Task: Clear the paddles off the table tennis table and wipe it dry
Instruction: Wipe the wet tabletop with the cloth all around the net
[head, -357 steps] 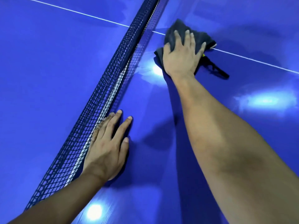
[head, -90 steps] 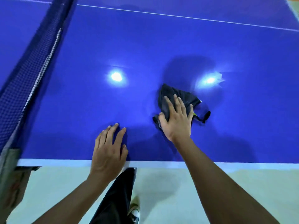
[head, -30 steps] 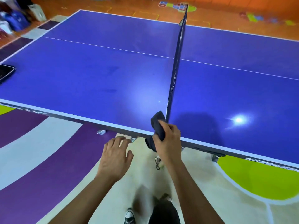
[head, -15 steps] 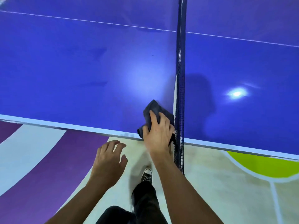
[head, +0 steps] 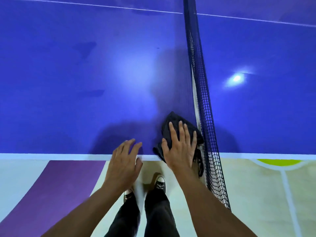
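The cloth (head: 172,119) is bunched up on the table (head: 77,69), right at its near edge and jammed against the foot of the net (head: 200,82), with one corner hanging off over the white border. The right hand (head: 179,149) lies flat on top of it, fingers straight and spread, so it's pressing down, not grabbing. The left hand (head: 124,161) is at about 8 o'clock from the cloth, loose and holding nothing, fingertips over the edge line. I can't tell if they actually touch the top. No paddles anywhere in view, so I'd say that part is sorted, at least on this stretch, and we're in the wiping step on the half left of the net. Up at 10 to 11 o'clock from the cloth there are a couple of darker smudges (head: 85,47) on the blue. They look like damp patches to me, but could just be reflections. Next move, I reckon: push the cloth toward 12 o'clock along the net with the palm flat and steady, then work in lanes toward 9 o'clock to catch those patches, without snagging the mesh. Shoes (head: 159,183) and painted floor (head: 56,185) sit down at 6 o'clock.
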Demonstrator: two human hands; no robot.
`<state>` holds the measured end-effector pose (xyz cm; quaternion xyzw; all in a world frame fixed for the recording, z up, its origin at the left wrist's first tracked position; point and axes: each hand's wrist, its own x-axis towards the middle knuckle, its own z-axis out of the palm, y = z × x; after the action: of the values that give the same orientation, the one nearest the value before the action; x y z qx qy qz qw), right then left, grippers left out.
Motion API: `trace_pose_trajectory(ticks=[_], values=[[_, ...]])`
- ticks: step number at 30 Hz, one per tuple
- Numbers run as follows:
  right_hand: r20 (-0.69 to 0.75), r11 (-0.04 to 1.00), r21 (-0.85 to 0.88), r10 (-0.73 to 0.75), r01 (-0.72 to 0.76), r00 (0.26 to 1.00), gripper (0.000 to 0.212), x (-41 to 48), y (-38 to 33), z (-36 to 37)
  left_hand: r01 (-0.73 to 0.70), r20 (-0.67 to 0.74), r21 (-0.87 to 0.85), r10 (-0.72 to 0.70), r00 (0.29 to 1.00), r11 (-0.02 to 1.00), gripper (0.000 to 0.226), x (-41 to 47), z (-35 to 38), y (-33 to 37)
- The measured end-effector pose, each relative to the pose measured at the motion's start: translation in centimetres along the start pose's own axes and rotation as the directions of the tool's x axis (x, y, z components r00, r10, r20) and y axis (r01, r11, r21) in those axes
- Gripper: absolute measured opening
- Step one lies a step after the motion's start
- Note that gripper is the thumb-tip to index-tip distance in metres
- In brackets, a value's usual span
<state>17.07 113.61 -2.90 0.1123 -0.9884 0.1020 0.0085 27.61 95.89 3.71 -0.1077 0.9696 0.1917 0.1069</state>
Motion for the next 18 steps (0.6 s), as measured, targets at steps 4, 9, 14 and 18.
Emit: trace_pose_trajectory(ticks=[4,9,14,18], values=[[-0.003,0.998,-0.058,0.004,-0.004,1.000,0.071,0.9,-0.2,0.8,-0.039,0.051,0.043,0.037,0.998,0.998,0.064,3.6,-0.5,-2.2],[-0.016,0.998,-0.064,-0.018,0.017,1.000,0.075,2.6,-0.2,1.3,-0.115,0.034,0.138,0.112,0.993,0.984,0.063,10.2,-1.6,-3.4],[0.030,0.998,-0.056,-0.033,0.034,0.999,0.071,12.7,-0.4,1.6,-0.136,-0.037,0.163,0.144,0.989,0.977,0.061,20.1,-3.1,-4.9],[0.012,0.999,-0.038,-0.029,0.029,1.000,0.071,21.2,-0.7,2.3,-0.134,-0.089,0.162,0.150,0.985,0.978,0.066,29.2,-5.1,-6.6]])
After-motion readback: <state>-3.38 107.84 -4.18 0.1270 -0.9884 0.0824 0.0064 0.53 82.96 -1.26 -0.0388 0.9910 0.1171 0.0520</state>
